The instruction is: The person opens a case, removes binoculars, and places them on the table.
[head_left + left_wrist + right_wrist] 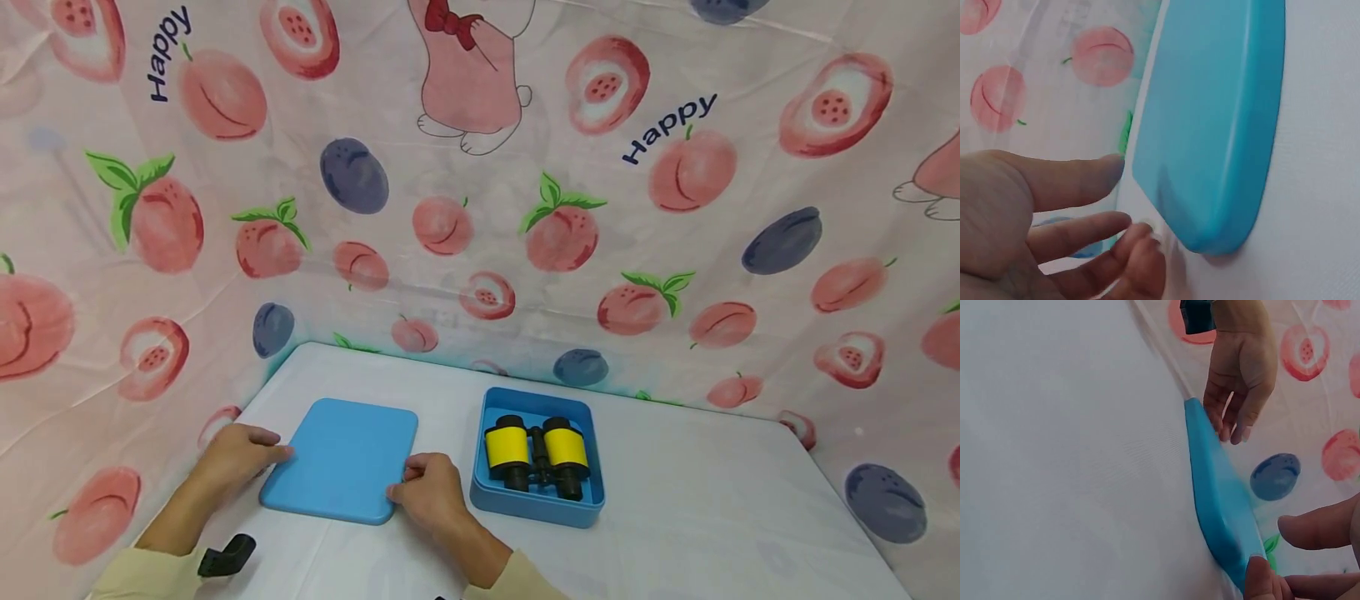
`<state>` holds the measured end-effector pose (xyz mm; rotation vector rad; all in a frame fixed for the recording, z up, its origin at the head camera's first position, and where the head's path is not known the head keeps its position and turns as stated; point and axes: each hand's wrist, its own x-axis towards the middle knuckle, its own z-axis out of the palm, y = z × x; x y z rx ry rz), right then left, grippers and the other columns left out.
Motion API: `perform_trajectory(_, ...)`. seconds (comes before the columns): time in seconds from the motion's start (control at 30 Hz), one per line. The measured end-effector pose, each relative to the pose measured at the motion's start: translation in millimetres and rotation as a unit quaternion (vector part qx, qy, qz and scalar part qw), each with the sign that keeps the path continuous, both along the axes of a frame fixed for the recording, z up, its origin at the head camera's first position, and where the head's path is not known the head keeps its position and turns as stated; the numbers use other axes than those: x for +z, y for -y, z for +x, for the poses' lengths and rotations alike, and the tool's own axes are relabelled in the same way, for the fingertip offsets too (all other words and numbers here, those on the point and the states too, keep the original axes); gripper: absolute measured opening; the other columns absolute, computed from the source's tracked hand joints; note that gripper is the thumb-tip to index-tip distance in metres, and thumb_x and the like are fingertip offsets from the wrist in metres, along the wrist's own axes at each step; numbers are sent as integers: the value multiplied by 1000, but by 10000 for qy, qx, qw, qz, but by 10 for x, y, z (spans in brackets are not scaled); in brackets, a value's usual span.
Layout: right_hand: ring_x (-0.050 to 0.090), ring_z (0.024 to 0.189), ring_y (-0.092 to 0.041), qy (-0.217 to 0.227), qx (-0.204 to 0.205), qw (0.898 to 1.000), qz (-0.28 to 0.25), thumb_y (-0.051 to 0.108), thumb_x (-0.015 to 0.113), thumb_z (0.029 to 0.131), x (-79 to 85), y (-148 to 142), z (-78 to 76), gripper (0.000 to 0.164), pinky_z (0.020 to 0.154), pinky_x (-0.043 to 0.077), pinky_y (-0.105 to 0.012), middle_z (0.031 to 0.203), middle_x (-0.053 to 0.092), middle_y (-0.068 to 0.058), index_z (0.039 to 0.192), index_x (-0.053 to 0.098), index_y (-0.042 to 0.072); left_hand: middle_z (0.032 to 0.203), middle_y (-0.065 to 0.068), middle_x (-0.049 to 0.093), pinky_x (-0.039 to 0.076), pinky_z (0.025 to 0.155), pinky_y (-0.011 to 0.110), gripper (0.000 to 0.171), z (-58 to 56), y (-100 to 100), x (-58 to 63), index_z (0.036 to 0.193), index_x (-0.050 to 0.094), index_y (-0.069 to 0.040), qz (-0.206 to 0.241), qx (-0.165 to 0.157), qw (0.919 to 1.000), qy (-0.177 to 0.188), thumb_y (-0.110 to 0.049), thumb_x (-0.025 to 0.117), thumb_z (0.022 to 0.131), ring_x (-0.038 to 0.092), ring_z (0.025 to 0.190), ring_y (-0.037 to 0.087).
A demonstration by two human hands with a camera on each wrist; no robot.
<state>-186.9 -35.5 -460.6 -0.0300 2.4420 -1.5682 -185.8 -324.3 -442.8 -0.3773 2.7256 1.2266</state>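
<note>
A flat blue lid (345, 462) with rounded corners lies top side up on the white table, left of the middle. My left hand (228, 458) is at its left edge; in the left wrist view the thumb and loosely bent fingers (1079, 234) stand just off the lid's corner. On the lid's right side is my right hand (435, 493), fingertips (1259, 572) right at the edge and thumb held apart from it. To the right stands an uncovered blue box (536, 512) with black and yellow binoculars (507, 447) lying inside.
White cloth covers the table (712, 492). Behind it and along its sides hangs a peach-printed curtain (465, 183). A black device (227, 556) is at the left wrist, over the sleeve (150, 575).
</note>
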Motion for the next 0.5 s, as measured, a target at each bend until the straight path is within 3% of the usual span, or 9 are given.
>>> perform_trajectory(0.1, 58, 88, -15, 64, -34, 9997, -251, 5, 85, 84, 59, -87, 43, 49, 78, 61, -26, 100, 64, -5, 130, 68, -3, 130, 33, 67, 62, 92, 49, 59, 29, -66, 77, 133, 62, 12, 120, 34, 9998, -151, -32, 74, 96, 72, 106, 35)
perform_trajectory(0.27, 58, 90, -16, 29, -88, 9977, -665, 3, 83, 86, 174, -263, 100, 49, 76, 59, -23, 106, 65, -8, 132, 67, -1, 131, 26, 71, 58, 101, 51, 59, 103, -246, 179, 137, 62, 9, 375, -121, 9976, -576, -33, 74, 97, 68, 122, 41)
perform_trajectory(0.5, 58, 92, -17, -295, -56, 9968, -744, 5, 83, 87, 312, -513, 147, 46, 76, 60, -24, 110, 66, -12, 130, 68, 0, 129, 19, 74, 60, 99, 36, 61, 166, -567, 258, 140, 60, 8, 812, -390, 9925, -831, -33, 75, 97, 72, 121, 31)
